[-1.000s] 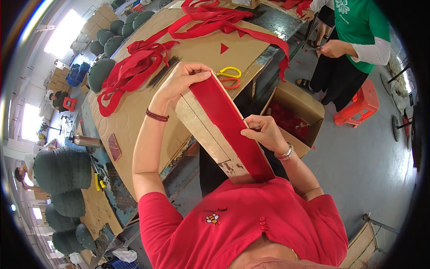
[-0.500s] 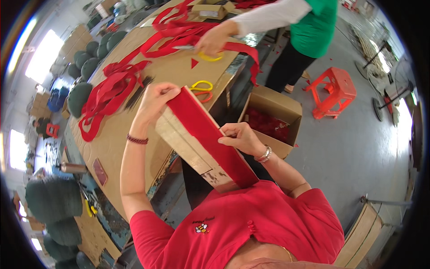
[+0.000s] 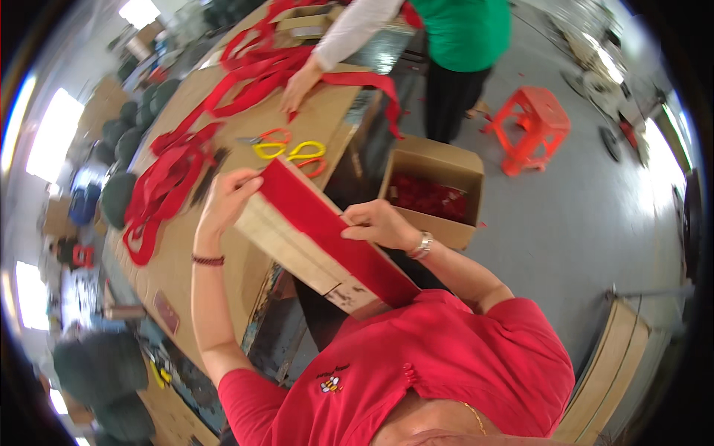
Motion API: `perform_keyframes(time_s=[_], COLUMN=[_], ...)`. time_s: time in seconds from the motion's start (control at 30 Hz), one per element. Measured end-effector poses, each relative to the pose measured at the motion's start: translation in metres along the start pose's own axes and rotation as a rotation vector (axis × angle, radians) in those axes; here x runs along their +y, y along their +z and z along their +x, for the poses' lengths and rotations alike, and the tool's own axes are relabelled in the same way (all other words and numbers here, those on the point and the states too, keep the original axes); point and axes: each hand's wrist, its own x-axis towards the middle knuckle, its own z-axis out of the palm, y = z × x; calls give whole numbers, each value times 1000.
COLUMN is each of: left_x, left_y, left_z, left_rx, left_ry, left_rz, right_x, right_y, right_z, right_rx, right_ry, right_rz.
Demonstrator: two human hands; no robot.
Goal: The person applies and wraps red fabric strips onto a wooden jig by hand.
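Observation:
A long wooden board (image 3: 286, 249) slants from my waist toward the table, with a strip of red fabric (image 3: 320, 215) lying along its right side. My left hand (image 3: 229, 195) pinches the strip at the board's far end, thumb on top. Partway down the right edge, my right hand (image 3: 379, 224) is closed on the fabric edge, thumb against the red face. Just beyond the board lie scissors (image 3: 269, 151) with yellow and orange handles. Further off, a co-worker's hand (image 3: 300, 85) reaches down to a small red scrap on the table.
Loose red ribbon (image 3: 175, 167) spreads over the cardboard-covered table (image 3: 245, 119). On the right stands an open carton (image 3: 435, 160) holding red scraps. Behind it is an orange plastic stool (image 3: 532, 126). A small carton (image 3: 305, 22) sits at the table's far end.
The co-worker's hand has let go of the scissors, which now lie on the table, and is at the red scrap. My view has shifted; both my hands keep their places on the strip.

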Motion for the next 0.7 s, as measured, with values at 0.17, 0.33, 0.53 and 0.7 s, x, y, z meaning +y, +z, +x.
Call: perform_keyframes(time_s=[0.17,0.33,0.53,0.7], left_x=[6,5,-1,0], left_y=[-6,-2,-6,-3], left_z=[-6,-13,-16,-19], left_rx=[-24,-24,-45,-13], left_ry=[-48,-49,-184,-95], left_rz=[-76,-296,-235,-383], right_x=[-5,0,7,9], right_y=[1,1,5,0], right_z=[-2,-2,-1,0], right_rx=[14,-1,-9,0], right_ry=[195,216,210,198], right_rz=[363,377,356,338])
